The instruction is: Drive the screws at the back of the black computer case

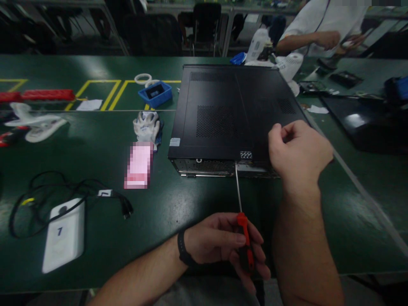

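My left hand [216, 242], with a black band on the wrist, grips a screwdriver [243, 227] by its red and black handle. The long thin shaft points away from me, and its tip meets the near edge of a black computer case [255, 110]. That case lies flat on the table, vent holes in its upper panel and metal slots along the near side. Over the case's near right corner, my right hand [298, 148] is closed with thumb and fingers curled together. Whatever they may hold is hidden.
Left of the case lie gloves [146, 127], a blurred pink item [138, 165] and a blue bin [156, 95]. A black cable [76, 187] crosses a white box-like device [65, 233]. Another person's hand [328, 40] is at the far right, beyond a black panel [360, 123].
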Motion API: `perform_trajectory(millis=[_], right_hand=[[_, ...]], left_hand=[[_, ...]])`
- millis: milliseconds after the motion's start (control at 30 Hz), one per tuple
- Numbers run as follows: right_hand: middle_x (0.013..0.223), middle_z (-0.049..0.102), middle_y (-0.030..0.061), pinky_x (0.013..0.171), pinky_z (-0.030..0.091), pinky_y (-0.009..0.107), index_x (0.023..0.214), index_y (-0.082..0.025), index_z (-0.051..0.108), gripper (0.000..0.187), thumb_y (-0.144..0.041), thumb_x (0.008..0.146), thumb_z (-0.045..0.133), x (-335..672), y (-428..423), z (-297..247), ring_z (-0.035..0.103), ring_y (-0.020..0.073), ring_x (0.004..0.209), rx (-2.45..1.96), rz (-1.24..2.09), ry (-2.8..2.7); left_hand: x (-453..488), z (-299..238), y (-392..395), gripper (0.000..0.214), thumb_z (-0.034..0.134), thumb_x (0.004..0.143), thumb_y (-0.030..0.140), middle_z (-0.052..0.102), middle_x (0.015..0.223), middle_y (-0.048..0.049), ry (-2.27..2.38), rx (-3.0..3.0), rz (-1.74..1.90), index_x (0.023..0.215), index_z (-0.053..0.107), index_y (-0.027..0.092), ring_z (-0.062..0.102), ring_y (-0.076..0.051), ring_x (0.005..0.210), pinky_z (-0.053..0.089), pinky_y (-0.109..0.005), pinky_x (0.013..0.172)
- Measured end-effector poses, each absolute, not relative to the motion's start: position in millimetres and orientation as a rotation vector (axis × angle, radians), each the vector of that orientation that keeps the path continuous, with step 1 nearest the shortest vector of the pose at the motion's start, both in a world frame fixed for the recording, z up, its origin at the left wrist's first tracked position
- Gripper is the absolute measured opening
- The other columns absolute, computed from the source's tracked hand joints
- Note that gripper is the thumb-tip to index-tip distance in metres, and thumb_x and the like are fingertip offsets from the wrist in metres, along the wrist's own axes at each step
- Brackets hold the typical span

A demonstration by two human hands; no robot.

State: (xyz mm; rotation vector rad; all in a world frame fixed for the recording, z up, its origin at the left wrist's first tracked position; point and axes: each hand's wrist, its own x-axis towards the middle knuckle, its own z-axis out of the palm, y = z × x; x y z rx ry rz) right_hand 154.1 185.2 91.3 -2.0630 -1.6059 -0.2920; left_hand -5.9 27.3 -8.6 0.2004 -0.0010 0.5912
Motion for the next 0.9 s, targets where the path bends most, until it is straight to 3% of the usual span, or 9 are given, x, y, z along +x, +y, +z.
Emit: perform_trajectory(millis=[300,467,567,767,900], right_hand=[[0.073,0.060,0.0039,0.069,0.032,0.035,0.078,-0.025,0.060,0.028,-0.047,0.092,0.049,153.3,184.3,91.9,0.051,0.0213,0.070,-2.076,-0.270,-1.609],[0.072,0.060,0.0031,0.066,0.027,0.035,0.076,-0.025,0.059,0.028,-0.047,0.091,0.051,153.6,184.6,91.5,0.048,0.0196,0.067,-2.063,-0.295,-1.596],[0.070,0.058,0.0028,0.065,0.027,0.035,0.074,-0.025,0.058,0.028,-0.047,0.090,0.052,154.3,185.4,90.9,0.046,0.0190,0.065,-2.058,-0.278,-1.592],[0.069,0.057,0.0029,0.065,0.029,0.035,0.073,-0.024,0.057,0.027,-0.046,0.089,0.053,154.7,186.4,90.9,0.046,0.0190,0.065,-2.040,-0.265,-1.588],[0.069,0.056,0.0025,0.065,0.028,0.035,0.073,-0.025,0.057,0.027,-0.046,0.089,0.053,154.2,185.8,91.3,0.045,0.0188,0.065,-2.047,-0.266,-1.585]], left_hand=[[-0.8,-14.7,25.4,0.025,0.080,0.087,0.027,0.078,0.097,-0.0089,-0.013,0.249,0.657,0.106,0.067,0.015,0.081,-0.025,0.087,0.068,-0.034,0.063],[-6.2,-9.1,26.3,0.031,0.076,0.092,0.033,0.078,0.101,-0.0119,-0.046,0.184,0.599,0.115,0.069,0.013,0.080,-0.028,0.096,0.069,-0.038,0.069],[-8.3,-6.3,26.6,0.033,0.077,0.091,0.028,0.077,0.104,-0.0120,-0.025,0.189,0.591,0.118,0.070,0.012,0.079,-0.027,0.100,0.069,-0.039,0.074],[-1.3,-12.9,24.8,0.021,0.075,0.092,0.023,0.078,0.099,-0.0092,-0.055,0.221,0.664,0.110,0.068,0.016,0.080,-0.024,0.090,0.068,-0.036,0.064],[-0.6,-12.6,24.7,0.022,0.076,0.092,0.027,0.078,0.098,-0.0094,-0.064,0.225,0.676,0.109,0.067,0.017,0.080,-0.024,0.090,0.068,-0.037,0.066]])
